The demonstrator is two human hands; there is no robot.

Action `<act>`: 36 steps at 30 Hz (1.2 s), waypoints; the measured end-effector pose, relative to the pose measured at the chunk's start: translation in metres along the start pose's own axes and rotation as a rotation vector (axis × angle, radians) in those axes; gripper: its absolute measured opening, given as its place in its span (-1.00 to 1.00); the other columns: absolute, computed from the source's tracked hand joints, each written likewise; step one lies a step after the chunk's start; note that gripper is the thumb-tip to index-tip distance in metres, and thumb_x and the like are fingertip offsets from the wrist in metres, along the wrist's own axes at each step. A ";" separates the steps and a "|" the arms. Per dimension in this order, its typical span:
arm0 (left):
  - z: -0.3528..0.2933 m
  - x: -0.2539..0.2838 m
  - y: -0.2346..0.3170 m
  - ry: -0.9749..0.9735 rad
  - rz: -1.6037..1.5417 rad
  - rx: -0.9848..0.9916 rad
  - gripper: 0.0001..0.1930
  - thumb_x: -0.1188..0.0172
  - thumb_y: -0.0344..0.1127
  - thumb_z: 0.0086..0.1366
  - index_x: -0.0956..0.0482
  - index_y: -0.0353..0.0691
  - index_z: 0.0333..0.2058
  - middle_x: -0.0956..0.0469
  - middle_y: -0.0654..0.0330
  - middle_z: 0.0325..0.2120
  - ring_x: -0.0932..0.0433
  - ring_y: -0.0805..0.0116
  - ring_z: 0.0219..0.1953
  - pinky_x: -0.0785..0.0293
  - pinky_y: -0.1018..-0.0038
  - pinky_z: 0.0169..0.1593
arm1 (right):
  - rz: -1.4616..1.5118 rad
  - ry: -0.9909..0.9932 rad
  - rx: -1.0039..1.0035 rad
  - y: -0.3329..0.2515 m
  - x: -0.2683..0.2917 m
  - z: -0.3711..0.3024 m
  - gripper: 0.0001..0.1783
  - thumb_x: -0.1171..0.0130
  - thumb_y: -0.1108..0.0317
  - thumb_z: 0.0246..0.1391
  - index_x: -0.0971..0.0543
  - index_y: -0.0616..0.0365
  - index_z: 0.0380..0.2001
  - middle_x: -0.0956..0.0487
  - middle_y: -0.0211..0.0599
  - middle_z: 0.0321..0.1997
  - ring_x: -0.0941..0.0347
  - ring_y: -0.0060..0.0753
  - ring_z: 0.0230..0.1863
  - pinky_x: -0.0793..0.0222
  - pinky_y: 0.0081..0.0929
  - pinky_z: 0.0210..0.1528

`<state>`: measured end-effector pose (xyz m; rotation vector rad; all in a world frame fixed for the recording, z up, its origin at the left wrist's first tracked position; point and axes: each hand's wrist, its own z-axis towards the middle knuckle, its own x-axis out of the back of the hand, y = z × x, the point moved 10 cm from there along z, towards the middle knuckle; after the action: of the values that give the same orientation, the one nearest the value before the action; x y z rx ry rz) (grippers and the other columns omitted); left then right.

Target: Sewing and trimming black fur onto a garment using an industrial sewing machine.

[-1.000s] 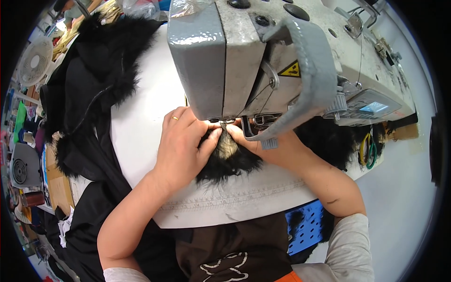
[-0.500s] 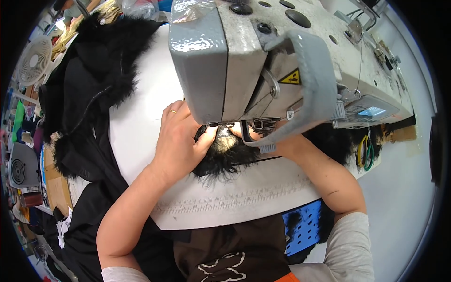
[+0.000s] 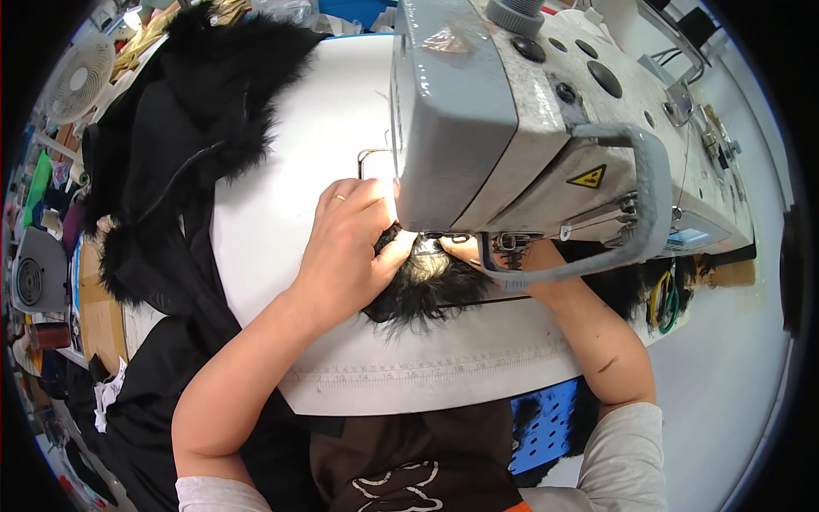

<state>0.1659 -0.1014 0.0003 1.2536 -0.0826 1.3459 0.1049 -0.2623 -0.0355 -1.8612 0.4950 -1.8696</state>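
Note:
A small piece of black fur [image 3: 425,293] lies on the white sewing table [image 3: 281,213] under the head of a grey sewing machine [image 3: 546,136]. My left hand [image 3: 348,247], with a ring on one finger, presses down on the fur's left side, fingers bent at the needle area. My right hand [image 3: 465,250] is mostly hidden beneath the machine head; only fingertips show, touching the fur from the right. The needle itself is hidden.
A large heap of black fur-trimmed garments [image 3: 179,145] hangs over the table's left edge. A blue perforated crate [image 3: 546,427] sits below the table front. A white fan [image 3: 78,78] stands far left. Coloured cords [image 3: 664,300] hang at the right.
The view has shifted so the machine head sits further right and lower. Both hands stay on the fur piece under the machine, which has crept slightly inward.

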 end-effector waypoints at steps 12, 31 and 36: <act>0.005 0.007 0.003 0.069 0.053 -0.009 -0.87 -0.35 -0.48 0.16 -0.56 -0.28 -0.36 -0.56 0.14 -0.18 -0.49 0.02 -0.09 -0.38 0.11 0.25 | 0.063 -0.255 -0.123 0.032 -0.037 -0.003 -0.63 -0.13 0.38 0.44 -0.56 0.28 0.22 -0.69 -0.11 0.21 -0.63 -0.24 0.20 -0.56 -0.32 0.29; 0.002 0.009 0.009 0.108 0.094 -0.074 -0.80 -0.44 -0.40 0.16 -0.55 -0.27 -0.40 -0.52 0.13 -0.25 -0.46 0.02 -0.15 -0.45 0.15 0.12 | -0.569 -0.247 0.073 0.008 -0.031 -0.006 -0.60 -0.16 0.35 0.40 -0.67 -0.22 0.23 -0.68 -0.42 0.25 -0.62 -0.39 0.24 -0.50 -0.31 0.31; 0.003 0.007 0.012 0.058 0.079 -0.075 -0.85 -0.41 -0.39 0.18 -0.58 -0.25 -0.37 -0.53 0.13 -0.26 -0.47 0.03 -0.14 -0.45 0.17 0.12 | -0.138 -0.028 0.127 -0.022 0.000 -0.004 -0.71 -0.28 0.28 0.38 -0.72 0.05 0.10 -0.74 -0.35 0.14 -0.66 -0.36 0.13 -0.55 -0.35 0.21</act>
<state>0.1605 -0.1019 0.0135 1.1581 -0.1421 1.4338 0.0998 -0.2444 -0.0237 -1.8757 0.2376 -1.9117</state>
